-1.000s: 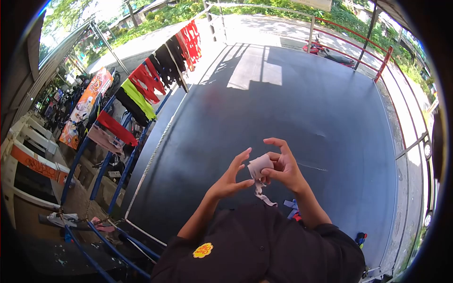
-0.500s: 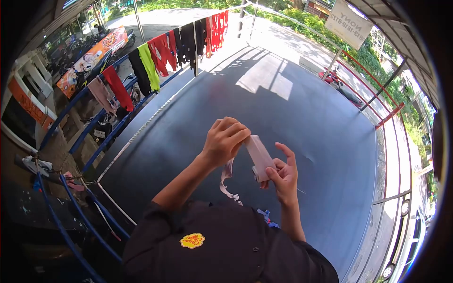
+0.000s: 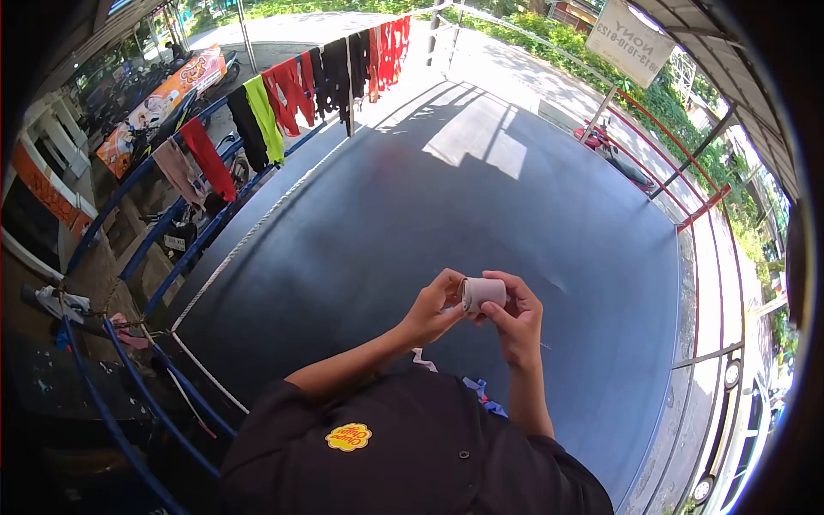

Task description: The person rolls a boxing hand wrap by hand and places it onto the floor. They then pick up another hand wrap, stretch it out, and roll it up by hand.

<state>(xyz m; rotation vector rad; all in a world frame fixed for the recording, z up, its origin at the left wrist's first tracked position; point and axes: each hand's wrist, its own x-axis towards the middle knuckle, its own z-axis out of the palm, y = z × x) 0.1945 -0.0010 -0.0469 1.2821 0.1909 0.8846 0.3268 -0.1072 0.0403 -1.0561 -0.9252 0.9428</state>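
A pale pinkish roll of cloth wrap (image 3: 486, 294) is held in front of the chest, over the dark mat. My right hand (image 3: 518, 316) is closed round its right side, thumb on the front face and fingers over the top and behind. At the roll's left end is my left hand (image 3: 436, 305), with bent fingers and the thumb close beneath; its fingertips are pressed at the roll's edge. A loose pale strip (image 3: 423, 360) shows lower down by the dark shirt, and its link to the roll is hidden.
Blue ropes with hanging red, black and lime cloths (image 3: 268, 120) run along the left. A white rope (image 3: 257, 227) borders the dark mat (image 3: 584, 223). Blue and red cloth (image 3: 486, 396) lies near the shirt. Red rails (image 3: 705, 209) stand at the right.
The stretched length of wrap between the hands is now gathered in the roll. My left hand has come down and right to the roll, and my right hand's raised forefinger has bent onto it.
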